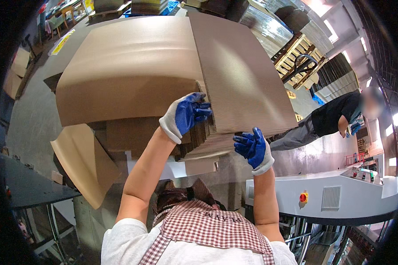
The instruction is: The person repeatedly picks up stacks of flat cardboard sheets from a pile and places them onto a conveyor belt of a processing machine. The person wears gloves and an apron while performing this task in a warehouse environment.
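A thick stack of brown corrugated cardboard sheets (234, 75) fills the middle of the view. The top sheets (128, 66) bend upward on the left. My left hand (185, 114), in a blue and white glove, grips the near edge of that lifted bundle. Lower and to the right, my right hand (253, 149), gloved the same way, presses its fingers against the stack's front edge. More cardboard pieces (84, 159) hang and lie below the stack on the left.
A grey machine housing (340, 198) with a red button (303, 197) stands at the right. A person in a black top (331, 117) bends over behind it. Wooden pallets (296, 53) and wrapped stacks stand at the back. A dark table (26, 185) lies at the left.
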### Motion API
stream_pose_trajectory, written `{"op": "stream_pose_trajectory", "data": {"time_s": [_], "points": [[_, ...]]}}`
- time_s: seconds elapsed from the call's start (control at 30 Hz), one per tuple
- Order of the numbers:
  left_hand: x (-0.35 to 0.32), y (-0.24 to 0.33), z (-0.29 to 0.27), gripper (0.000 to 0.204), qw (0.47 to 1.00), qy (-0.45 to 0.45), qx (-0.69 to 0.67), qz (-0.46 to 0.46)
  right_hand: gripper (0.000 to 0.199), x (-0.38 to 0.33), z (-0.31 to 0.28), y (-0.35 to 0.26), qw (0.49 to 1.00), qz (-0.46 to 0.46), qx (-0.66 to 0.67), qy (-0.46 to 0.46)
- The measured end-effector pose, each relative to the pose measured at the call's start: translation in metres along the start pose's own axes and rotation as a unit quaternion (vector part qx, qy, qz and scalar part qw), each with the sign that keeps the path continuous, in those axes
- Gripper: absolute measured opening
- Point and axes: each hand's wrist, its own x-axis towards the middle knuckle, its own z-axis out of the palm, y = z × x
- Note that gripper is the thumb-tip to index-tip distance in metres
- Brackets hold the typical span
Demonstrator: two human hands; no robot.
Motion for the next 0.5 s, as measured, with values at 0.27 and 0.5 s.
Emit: {"op": "stream_pose_trajectory", "data": {"time_s": [0.27,0.5], "points": [[0.021,-0.006,-0.016,0.038,0.982,-0.015,-0.185,-0.027,0.053,-0.002,0.0,-0.004,0.999,-0.015,0.031,0.021],[0.042,-0.01,-0.001,0.048,0.98,-0.011,-0.185,-0.074,0.073,-0.008,0.018,-0.005,0.999,0.032,-0.015,0.028]]}}
